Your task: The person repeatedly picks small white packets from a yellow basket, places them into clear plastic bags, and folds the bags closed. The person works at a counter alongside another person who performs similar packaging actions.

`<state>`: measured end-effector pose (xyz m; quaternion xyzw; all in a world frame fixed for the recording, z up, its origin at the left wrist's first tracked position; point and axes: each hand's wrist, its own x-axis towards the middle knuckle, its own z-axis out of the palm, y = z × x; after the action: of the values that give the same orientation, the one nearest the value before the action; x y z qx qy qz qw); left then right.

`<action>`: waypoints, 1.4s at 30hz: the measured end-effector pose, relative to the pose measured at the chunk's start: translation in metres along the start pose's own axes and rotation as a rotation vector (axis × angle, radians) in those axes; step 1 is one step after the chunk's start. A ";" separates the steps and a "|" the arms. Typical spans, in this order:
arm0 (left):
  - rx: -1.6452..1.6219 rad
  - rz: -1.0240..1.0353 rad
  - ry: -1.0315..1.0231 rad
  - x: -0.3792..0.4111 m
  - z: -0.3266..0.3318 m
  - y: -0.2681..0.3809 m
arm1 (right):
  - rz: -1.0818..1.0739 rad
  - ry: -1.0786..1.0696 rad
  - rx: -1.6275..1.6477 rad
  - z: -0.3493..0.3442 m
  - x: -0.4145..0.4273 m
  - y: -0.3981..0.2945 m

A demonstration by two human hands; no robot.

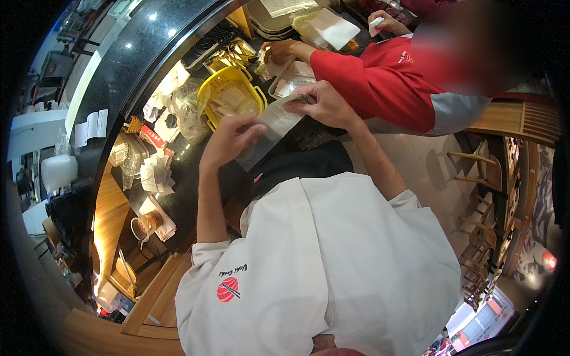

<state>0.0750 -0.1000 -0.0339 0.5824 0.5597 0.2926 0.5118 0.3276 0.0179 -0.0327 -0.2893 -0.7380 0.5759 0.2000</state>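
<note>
A clear plastic sleeve or bag (pixel 254 151) with a printed paper slip (pixel 279 119) in or against it hangs between my hands. My right hand (pixel 321 104) pinches the slip's upper end between thumb and fingers. At the sleeve's other side is my left hand (pixel 236 135), slightly blurred, thumb and fingers apart; whether it touches the plastic cannot be told. Just beyond my hands stands a yellow plastic basket (pixel 209 85) holding clear plastic packets (pixel 231 100). A white-rimmed tray (pixel 294 78) lies beside it, near a co-worker's hand.
A co-worker in a red shirt (pixel 378 84) works at the upper right. Crumpled plastic bags (pixel 189 109), paper slips (pixel 156 173) and a cup with a drink (pixel 148 223) are on the dark counter at left. Golden cutlery (pixel 231 55) fills a container behind the basket.
</note>
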 end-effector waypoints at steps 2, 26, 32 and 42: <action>-0.042 -0.043 -0.029 0.001 -0.002 0.000 | -0.034 0.041 -0.041 0.004 -0.001 0.002; 0.093 -0.020 -0.283 0.031 -0.010 -0.030 | -0.044 -0.264 -0.167 0.042 -0.003 0.023; 0.234 -0.033 -0.139 0.030 -0.006 -0.035 | -0.003 -0.163 -0.088 0.052 -0.005 0.042; 0.573 0.344 0.764 -0.011 0.072 0.000 | 0.102 0.142 -0.031 0.061 -0.008 0.040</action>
<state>0.1390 -0.1294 -0.0533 0.6346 0.6606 0.3996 0.0347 0.3031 -0.0248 -0.0865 -0.3698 -0.7149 0.5520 0.2177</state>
